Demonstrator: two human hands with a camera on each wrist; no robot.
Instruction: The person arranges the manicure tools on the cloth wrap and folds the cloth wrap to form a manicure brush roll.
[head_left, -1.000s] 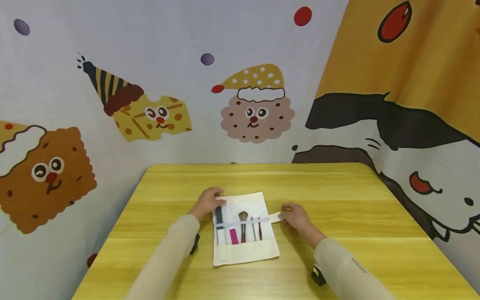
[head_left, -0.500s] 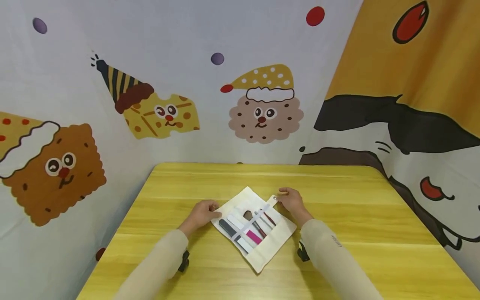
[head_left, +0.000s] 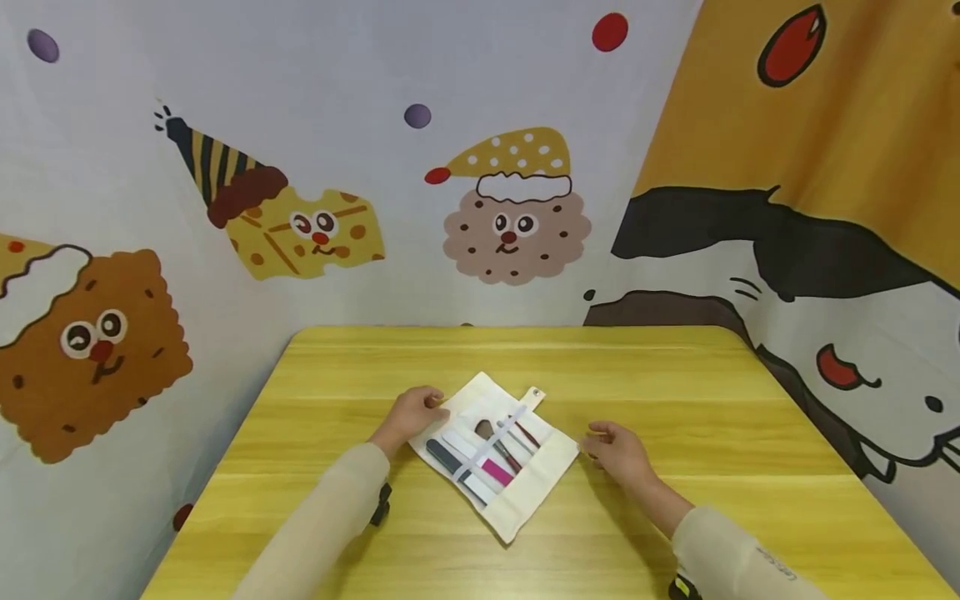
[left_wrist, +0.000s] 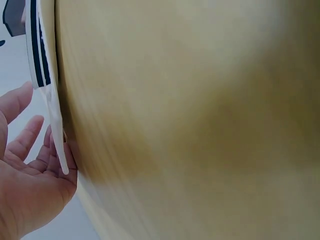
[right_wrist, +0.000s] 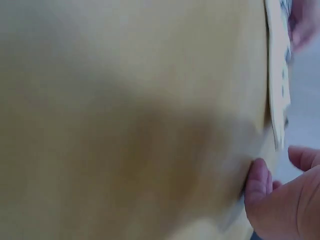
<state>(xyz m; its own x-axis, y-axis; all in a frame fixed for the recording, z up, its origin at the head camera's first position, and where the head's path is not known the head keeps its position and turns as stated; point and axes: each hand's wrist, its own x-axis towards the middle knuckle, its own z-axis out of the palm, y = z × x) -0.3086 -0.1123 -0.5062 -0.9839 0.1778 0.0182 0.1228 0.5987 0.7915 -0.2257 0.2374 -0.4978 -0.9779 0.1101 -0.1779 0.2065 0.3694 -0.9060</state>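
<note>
A cream cloth brush pouch (head_left: pixel 528 498) lies unrolled and turned cornerwise on the table. Under its lilac elastic band (head_left: pixel 468 462) sit a dark-and-white nail file (head_left: pixel 444 454), a white-and-pink file (head_left: pixel 497 472), a fluffy makeup brush (head_left: pixel 483 428) and thin slender tools (head_left: pixel 529 435). Its snap strap (head_left: pixel 535 396) points away to the upper right. My left hand (head_left: pixel 411 414) holds the pouch's left corner; the left wrist view shows the cloth edge (left_wrist: pixel 56 112) between its fingers. Beside the right corner is my right hand (head_left: pixel 618 454), fingers loose, just apart from the cloth in the right wrist view.
The yellow wood-grain table (head_left: pixel 360 358) stretches around the pouch, with rounded far corners. Behind it hangs a white curtain (head_left: pixel 420 50) printed with cartoon food, and its right part is orange. A black wrist device (head_left: pixel 381 504) sits under the left sleeve.
The pouch has turned counterclockwise, so its strap swung from right to upper right. My right hand has let go of the strap and moved nearer, to the right corner. The left hand stays at the left.
</note>
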